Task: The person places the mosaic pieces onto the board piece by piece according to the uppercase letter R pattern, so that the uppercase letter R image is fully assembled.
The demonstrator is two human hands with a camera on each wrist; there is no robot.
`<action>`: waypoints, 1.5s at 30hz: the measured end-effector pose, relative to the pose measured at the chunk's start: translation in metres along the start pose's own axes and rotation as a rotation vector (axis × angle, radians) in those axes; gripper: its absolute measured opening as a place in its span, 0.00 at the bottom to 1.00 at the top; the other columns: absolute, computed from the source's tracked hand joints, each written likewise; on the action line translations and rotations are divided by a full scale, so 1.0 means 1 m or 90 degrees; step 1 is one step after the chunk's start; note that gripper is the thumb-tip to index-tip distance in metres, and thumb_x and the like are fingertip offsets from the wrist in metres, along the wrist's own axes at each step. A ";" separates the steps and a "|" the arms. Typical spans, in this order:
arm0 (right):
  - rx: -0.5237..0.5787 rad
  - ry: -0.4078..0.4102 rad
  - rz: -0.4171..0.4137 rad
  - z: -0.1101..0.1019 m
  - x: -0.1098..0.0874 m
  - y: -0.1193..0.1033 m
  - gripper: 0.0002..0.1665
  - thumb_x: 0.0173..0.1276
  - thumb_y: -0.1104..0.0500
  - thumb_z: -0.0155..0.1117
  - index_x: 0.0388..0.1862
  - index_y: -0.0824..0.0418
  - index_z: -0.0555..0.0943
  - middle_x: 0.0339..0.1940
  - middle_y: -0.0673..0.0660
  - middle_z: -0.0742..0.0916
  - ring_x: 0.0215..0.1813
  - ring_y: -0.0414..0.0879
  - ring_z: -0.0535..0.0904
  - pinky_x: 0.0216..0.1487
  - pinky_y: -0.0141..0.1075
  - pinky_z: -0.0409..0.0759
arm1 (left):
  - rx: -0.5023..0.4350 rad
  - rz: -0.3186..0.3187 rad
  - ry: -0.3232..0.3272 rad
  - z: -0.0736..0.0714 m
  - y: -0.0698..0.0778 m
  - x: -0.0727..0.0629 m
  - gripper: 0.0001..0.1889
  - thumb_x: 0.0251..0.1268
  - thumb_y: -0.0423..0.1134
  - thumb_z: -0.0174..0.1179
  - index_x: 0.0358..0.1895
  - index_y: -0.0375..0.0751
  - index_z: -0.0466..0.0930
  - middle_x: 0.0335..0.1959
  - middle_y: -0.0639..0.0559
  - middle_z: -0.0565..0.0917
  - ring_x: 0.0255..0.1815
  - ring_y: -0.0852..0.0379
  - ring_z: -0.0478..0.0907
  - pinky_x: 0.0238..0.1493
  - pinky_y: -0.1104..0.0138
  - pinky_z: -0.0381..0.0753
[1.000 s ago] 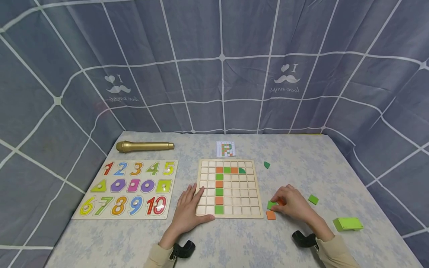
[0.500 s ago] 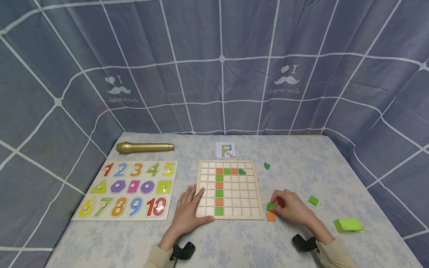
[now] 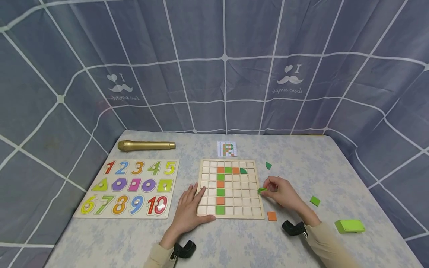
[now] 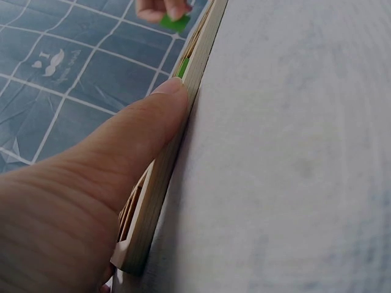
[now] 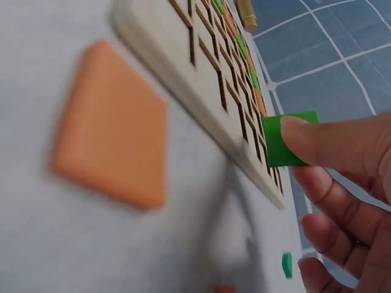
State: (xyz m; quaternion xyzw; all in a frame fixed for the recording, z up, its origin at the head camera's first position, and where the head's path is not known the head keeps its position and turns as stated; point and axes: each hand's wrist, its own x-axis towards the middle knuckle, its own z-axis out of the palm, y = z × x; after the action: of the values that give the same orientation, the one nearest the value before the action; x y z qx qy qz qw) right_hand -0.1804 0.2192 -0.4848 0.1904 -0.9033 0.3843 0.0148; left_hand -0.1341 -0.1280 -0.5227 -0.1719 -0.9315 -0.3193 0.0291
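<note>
My right hand (image 3: pixel 281 193) pinches a green square tile (image 5: pixel 284 140) between thumb and finger, just over the right edge of the wooden grid board (image 3: pixel 234 217). On the board, orange and green square tiles form a column and a short top row, which ends in a dark green quarter-circle tile (image 3: pixel 243 171). My left hand (image 3: pixel 189 208) rests at the board's left side, fingers spread over the edge. Its thumb lies along the near edge, as the left wrist view also shows. An orange square tile (image 5: pixel 113 131) lies on the table by the board's near right corner.
Right of the board lie a loose green quarter-circle (image 3: pixel 268 165), a green square tile (image 3: pixel 315 201) and a lime green block (image 3: pixel 349 226). A pattern card (image 3: pixel 227 149) is behind the board. At left are a number puzzle (image 3: pixel 134 194) and a gold microphone (image 3: pixel 146 145).
My right hand has picked the green square tile up from beside the orange one and carried it up and left to the board's right edge. The left hand has stayed in place.
</note>
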 end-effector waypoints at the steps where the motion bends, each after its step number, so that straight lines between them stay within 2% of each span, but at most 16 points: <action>1: -0.005 0.007 0.001 0.002 0.005 -0.001 0.11 0.56 0.61 0.74 0.30 0.52 0.78 0.23 0.46 0.76 0.25 0.43 0.66 0.25 0.35 0.66 | 0.001 -0.001 0.000 0.000 0.000 0.000 0.53 0.42 0.65 0.69 0.71 0.39 0.62 0.72 0.35 0.54 0.73 0.38 0.43 0.69 0.46 0.44; 6: -0.021 0.026 -0.014 0.011 0.028 -0.004 0.08 0.56 0.61 0.73 0.29 0.54 0.80 0.25 0.45 0.79 0.24 0.43 0.66 0.26 0.36 0.64 | -0.002 -0.003 0.003 0.000 0.000 -0.001 0.53 0.42 0.65 0.69 0.71 0.39 0.61 0.72 0.35 0.54 0.73 0.38 0.43 0.69 0.45 0.43; 11: -0.015 0.022 -0.011 0.020 0.049 -0.005 0.07 0.56 0.61 0.73 0.29 0.55 0.81 0.24 0.45 0.79 0.21 0.43 0.65 0.23 0.34 0.63 | -0.007 0.000 0.003 0.000 -0.001 -0.001 0.53 0.43 0.65 0.69 0.71 0.39 0.61 0.72 0.34 0.54 0.73 0.38 0.43 0.68 0.44 0.44; 17: -0.009 0.005 -0.010 0.029 0.063 -0.006 0.05 0.57 0.62 0.73 0.29 0.56 0.82 0.23 0.45 0.80 0.23 0.42 0.68 0.26 0.35 0.67 | -0.005 -0.001 -0.003 0.001 -0.001 -0.001 0.53 0.43 0.65 0.68 0.71 0.39 0.61 0.72 0.34 0.54 0.74 0.38 0.43 0.68 0.44 0.44; 24: -0.008 -0.016 -0.001 0.030 0.070 -0.006 0.03 0.59 0.62 0.71 0.30 0.57 0.84 0.22 0.45 0.81 0.24 0.40 0.73 0.27 0.36 0.71 | -0.006 0.004 0.005 0.000 -0.001 -0.002 0.52 0.43 0.65 0.69 0.71 0.39 0.62 0.72 0.34 0.54 0.73 0.37 0.44 0.68 0.43 0.44; 32: -0.069 -0.023 0.021 0.029 0.074 -0.009 0.03 0.58 0.61 0.72 0.32 0.59 0.87 0.23 0.45 0.81 0.22 0.39 0.71 0.25 0.35 0.70 | -0.003 0.005 0.006 0.001 -0.002 -0.001 0.52 0.43 0.65 0.69 0.71 0.39 0.62 0.72 0.34 0.55 0.73 0.37 0.44 0.68 0.44 0.45; 39: -0.125 -0.021 -0.005 0.029 0.075 -0.013 0.03 0.58 0.60 0.72 0.26 0.56 0.86 0.21 0.44 0.83 0.22 0.37 0.73 0.25 0.35 0.71 | -0.001 0.004 0.005 0.001 -0.002 -0.001 0.53 0.43 0.65 0.69 0.71 0.39 0.62 0.72 0.34 0.55 0.73 0.38 0.44 0.68 0.44 0.45; 45: -0.149 -0.024 -0.006 0.029 0.075 -0.013 0.03 0.58 0.59 0.72 0.26 0.55 0.87 0.22 0.44 0.83 0.22 0.37 0.72 0.25 0.35 0.71 | 0.000 0.005 0.005 0.000 0.000 -0.002 0.53 0.42 0.65 0.69 0.71 0.39 0.62 0.72 0.34 0.55 0.73 0.37 0.44 0.68 0.44 0.45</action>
State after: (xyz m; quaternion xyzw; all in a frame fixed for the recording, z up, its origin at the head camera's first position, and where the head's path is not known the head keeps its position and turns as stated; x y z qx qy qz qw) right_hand -0.2423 0.1658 -0.4833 0.1990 -0.9410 0.2728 0.0219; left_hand -0.1327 -0.1284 -0.5232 -0.1741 -0.9308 -0.3197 0.0338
